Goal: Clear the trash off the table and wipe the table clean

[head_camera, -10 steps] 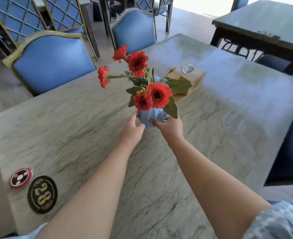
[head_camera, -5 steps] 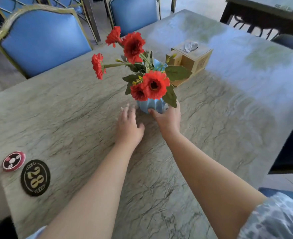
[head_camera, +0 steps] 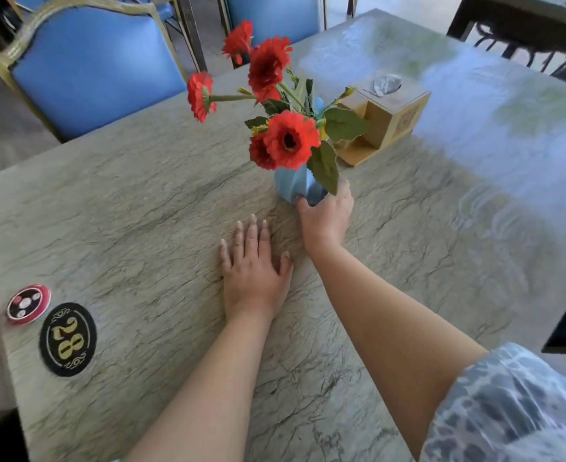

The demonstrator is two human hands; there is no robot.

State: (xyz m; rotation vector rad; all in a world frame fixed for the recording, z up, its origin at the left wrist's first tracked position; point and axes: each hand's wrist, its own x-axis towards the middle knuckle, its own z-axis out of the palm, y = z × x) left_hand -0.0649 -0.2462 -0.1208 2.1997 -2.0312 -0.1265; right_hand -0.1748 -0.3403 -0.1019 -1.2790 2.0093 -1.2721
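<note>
A blue vase (head_camera: 296, 185) of red flowers (head_camera: 288, 138) stands on the grey veined table (head_camera: 148, 201), near its middle. My right hand (head_camera: 326, 216) grips the vase's base from the near right side, thumb on the front. My left hand (head_camera: 253, 266) lies flat on the tabletop just short of the vase, fingers straight, holding nothing. No trash or cloth shows on the table.
A wooden tissue box (head_camera: 385, 116) stands right behind the vase. A black oval "28" plaque (head_camera: 67, 338) and a red round call button (head_camera: 28, 304) sit at the near left edge. Blue chairs (head_camera: 88, 68) line the left side; a dark table (head_camera: 528, 21) is far right.
Both hands held the vase a second ago. The left hand has let go and drawn back flat onto the table, while the right hand stays on the vase.
</note>
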